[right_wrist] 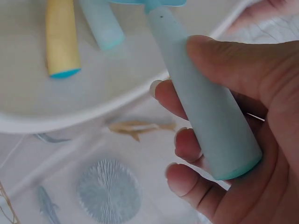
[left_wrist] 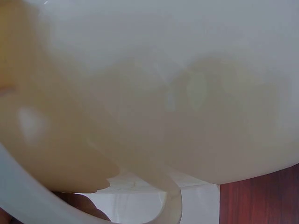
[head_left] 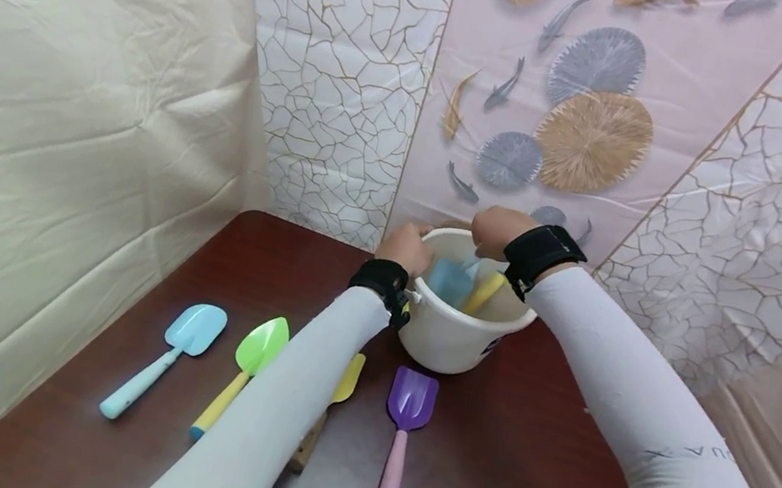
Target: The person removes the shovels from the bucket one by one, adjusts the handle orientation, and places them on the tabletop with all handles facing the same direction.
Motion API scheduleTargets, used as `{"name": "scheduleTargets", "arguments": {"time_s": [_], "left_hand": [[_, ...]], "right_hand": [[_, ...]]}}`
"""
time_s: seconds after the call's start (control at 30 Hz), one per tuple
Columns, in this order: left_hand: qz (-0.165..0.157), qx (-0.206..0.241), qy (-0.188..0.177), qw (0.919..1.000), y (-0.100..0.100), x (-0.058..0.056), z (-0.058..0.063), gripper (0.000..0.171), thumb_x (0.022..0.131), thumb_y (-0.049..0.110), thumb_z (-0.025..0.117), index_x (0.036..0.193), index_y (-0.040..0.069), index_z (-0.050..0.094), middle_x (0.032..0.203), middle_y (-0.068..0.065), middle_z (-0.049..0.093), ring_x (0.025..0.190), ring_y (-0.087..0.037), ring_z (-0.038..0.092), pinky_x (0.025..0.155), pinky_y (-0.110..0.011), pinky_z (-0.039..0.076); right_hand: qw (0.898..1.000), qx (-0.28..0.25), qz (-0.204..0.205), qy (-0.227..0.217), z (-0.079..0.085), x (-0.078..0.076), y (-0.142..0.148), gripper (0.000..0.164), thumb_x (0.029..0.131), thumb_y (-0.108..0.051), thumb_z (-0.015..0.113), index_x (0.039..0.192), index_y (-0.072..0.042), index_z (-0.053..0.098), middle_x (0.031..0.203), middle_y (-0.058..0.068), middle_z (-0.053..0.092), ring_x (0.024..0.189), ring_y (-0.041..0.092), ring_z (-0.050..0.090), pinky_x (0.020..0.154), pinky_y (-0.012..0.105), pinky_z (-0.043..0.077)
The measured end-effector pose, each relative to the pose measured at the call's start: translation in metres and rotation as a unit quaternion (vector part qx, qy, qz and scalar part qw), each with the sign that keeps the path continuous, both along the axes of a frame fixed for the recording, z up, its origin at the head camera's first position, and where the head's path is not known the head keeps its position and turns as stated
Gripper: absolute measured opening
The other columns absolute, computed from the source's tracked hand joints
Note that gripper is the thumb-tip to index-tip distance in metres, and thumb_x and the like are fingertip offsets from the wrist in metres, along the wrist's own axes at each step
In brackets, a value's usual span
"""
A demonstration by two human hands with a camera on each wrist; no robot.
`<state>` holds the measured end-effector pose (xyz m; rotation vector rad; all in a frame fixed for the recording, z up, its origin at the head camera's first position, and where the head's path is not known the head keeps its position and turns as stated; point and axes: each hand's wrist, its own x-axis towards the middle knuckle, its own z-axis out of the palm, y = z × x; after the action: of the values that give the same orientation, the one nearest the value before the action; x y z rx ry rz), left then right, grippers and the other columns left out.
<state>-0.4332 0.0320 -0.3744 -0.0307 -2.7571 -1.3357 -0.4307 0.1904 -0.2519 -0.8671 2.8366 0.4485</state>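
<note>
A white bucket [head_left: 448,341] stands toward the back of the table. My left hand [head_left: 407,248] grips its left rim; in the left wrist view the bucket wall [left_wrist: 187,116] fills most of the picture, with fingers [left_wrist: 81,203] showing below it. Over the bucket's opening, my right hand [head_left: 502,231] holds a toy shovel by its pale blue handle [right_wrist: 205,102], thumb on one side and fingers on the other. A blue blade [head_left: 451,282] shows inside the bucket. Also inside are a yellow handle [right_wrist: 63,39] with a blue end and another pale blue handle [right_wrist: 103,23].
On the dark red table [head_left: 502,463], nearer me, lie a light blue shovel [head_left: 196,330], a green trowel [head_left: 262,345] with a yellow handle, a yellow shovel [head_left: 349,379] partly behind my left sleeve, and a purple shovel [head_left: 412,399] with a pink handle. Patterned cloth [head_left: 339,84] hangs behind.
</note>
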Motion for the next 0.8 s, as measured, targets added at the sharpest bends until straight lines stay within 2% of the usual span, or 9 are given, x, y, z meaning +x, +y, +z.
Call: {"name": "scheduleTargets", "arguments": {"time_s": [0.03,0.13,0.17,0.23,0.3,0.4,0.47,0.63,0.8], "left_hand": [[0.0,0.001,0.001,1.0,0.0,0.001,0.001,0.051,0.098,0.017,0.062,0.148,0.028,0.059,0.131,-0.002,0.072,0.106,-0.02,0.068,0.093,-0.038,0.055],[-0.001,0.004,0.006,1.0,-0.001,0.002,0.003,0.05,0.099,0.018,0.061,0.148,0.026,0.059,0.136,-0.003,0.07,0.111,-0.019,0.067,0.096,-0.038,0.055],[-0.003,0.004,0.007,1.0,-0.001,0.003,0.003,0.05,0.099,0.018,0.061,0.149,0.025,0.058,0.137,-0.003,0.069,0.111,-0.02,0.068,0.095,-0.038,0.055],[-0.007,0.006,0.008,0.9999,-0.001,0.003,0.003,0.049,0.1,0.018,0.059,0.149,0.024,0.058,0.139,-0.002,0.068,0.11,-0.019,0.067,0.093,-0.037,0.055],[-0.011,0.01,0.007,0.9999,-0.001,0.004,0.003,0.049,0.1,0.018,0.059,0.149,0.024,0.058,0.139,-0.003,0.068,0.107,-0.02,0.068,0.09,-0.036,0.056],[-0.015,0.016,0.002,0.9998,0.0,0.004,0.002,0.049,0.1,0.016,0.059,0.148,0.025,0.059,0.137,-0.003,0.069,0.104,-0.02,0.068,0.09,-0.037,0.055],[-0.017,0.018,-0.001,0.9997,0.001,0.004,0.001,0.05,0.099,0.015,0.059,0.148,0.025,0.059,0.136,-0.004,0.07,0.105,-0.021,0.068,0.092,-0.038,0.055],[-0.013,0.009,0.005,0.9999,0.001,0.003,0.001,0.052,0.097,0.015,0.061,0.149,0.024,0.058,0.14,-0.003,0.068,0.11,-0.022,0.068,0.096,-0.039,0.054],[-0.008,0.004,0.006,0.9999,-0.001,0.001,0.002,0.053,0.096,0.015,0.059,0.149,0.024,0.058,0.139,-0.003,0.069,0.105,-0.022,0.069,0.09,-0.037,0.056]], "right_hand": [[1.0,-0.013,0.003,0.0,0.006,0.005,0.002,0.033,0.093,-0.012,0.071,0.066,-0.012,0.052,0.066,-0.002,0.044,0.062,0.017,0.041,0.062,0.032,0.037],[0.999,-0.039,-0.007,0.005,0.022,0.024,0.004,0.013,0.096,-0.014,0.069,0.085,-0.007,0.065,0.085,0.008,0.063,0.077,0.023,0.057,0.072,0.039,0.047],[0.999,-0.042,-0.006,0.01,0.026,0.028,0.007,0.01,0.096,-0.015,0.068,0.091,-0.007,0.068,0.099,0.012,0.069,0.085,0.025,0.061,0.076,0.042,0.05],[0.999,-0.049,0.001,0.017,0.03,0.033,0.013,0.011,0.098,-0.017,0.066,0.095,-0.007,0.069,0.105,0.014,0.071,0.089,0.027,0.064,0.077,0.045,0.052],[0.998,-0.061,0.011,0.026,0.033,0.039,0.02,0.012,0.1,-0.018,0.065,0.095,-0.008,0.07,0.102,0.013,0.072,0.087,0.025,0.064,0.077,0.044,0.052],[0.994,-0.094,0.029,0.038,0.035,0.051,0.031,0.015,0.101,-0.014,0.061,0.092,-0.007,0.071,0.087,0.008,0.069,0.078,0.023,0.061,0.074,0.043,0.051],[0.992,-0.113,0.038,0.053,0.038,0.062,0.039,0.016,0.101,-0.013,0.059,0.094,-0.005,0.072,0.087,0.007,0.07,0.078,0.022,0.063,0.076,0.043,0.052],[0.985,-0.139,0.027,0.094,0.046,0.1,0.055,0.017,0.103,-0.015,0.059,0.102,-0.004,0.072,0.096,0.009,0.074,0.084,0.024,0.068,0.079,0.047,0.055],[0.981,-0.149,-0.002,0.122,0.052,0.14,0.067,0.018,0.105,-0.018,0.059,0.109,-0.006,0.071,0.091,0.006,0.073,0.075,0.021,0.063,0.07,0.045,0.053]]}}
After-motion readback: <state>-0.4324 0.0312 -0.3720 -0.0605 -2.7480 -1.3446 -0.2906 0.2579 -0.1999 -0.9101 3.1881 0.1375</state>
